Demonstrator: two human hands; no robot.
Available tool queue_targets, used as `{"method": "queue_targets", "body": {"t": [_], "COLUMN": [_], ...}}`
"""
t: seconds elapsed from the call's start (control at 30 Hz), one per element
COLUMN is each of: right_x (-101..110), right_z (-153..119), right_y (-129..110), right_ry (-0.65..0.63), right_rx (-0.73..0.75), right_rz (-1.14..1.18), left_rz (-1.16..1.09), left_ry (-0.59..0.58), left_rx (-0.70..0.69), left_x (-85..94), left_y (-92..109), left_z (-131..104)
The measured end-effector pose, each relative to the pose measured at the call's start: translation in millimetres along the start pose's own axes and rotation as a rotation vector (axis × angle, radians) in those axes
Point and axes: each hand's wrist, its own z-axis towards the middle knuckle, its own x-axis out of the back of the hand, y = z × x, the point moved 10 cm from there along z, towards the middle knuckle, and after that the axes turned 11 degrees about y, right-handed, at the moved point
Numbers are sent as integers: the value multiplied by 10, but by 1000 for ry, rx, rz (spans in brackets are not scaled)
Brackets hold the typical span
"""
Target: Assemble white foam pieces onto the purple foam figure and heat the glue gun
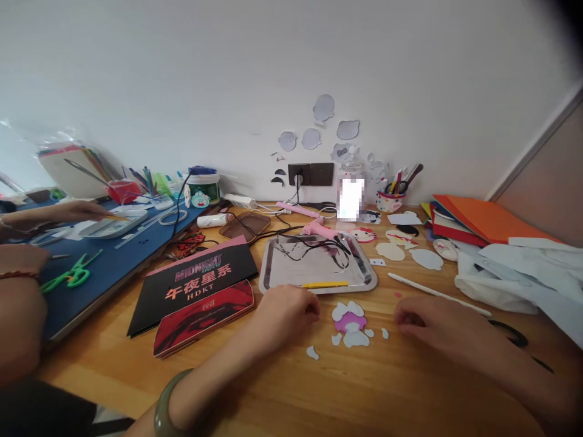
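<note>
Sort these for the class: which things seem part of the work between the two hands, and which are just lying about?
Likely in use:
- purple piece
- small white cut-outs on and around it

Likely just lying about:
- black MIDNIGHT package
- red case
- brown tray

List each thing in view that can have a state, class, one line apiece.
Left hand: loosely curled, nothing visibly held
Right hand: loosely curled, nothing visibly held
Purple piece: partly covered by white pieces
Tray: lying flat
Red box: closed
Screen: lit
Pen cup: upright, filled
Socket: plug inserted
</note>
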Motion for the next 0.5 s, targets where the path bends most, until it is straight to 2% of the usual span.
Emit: {"method": "queue_targets", "body": {"t": [0.5], "right_x": [-38], "right_z": [4], "right_y": [-401], "right_ry": [14], "right_rx": [85], "right_rz": [156], "left_rz": [1], "left_ry": [-26], "left_rx": [-14], "left_x": [-98], "left_y": [67], "left_z": [-8]}}
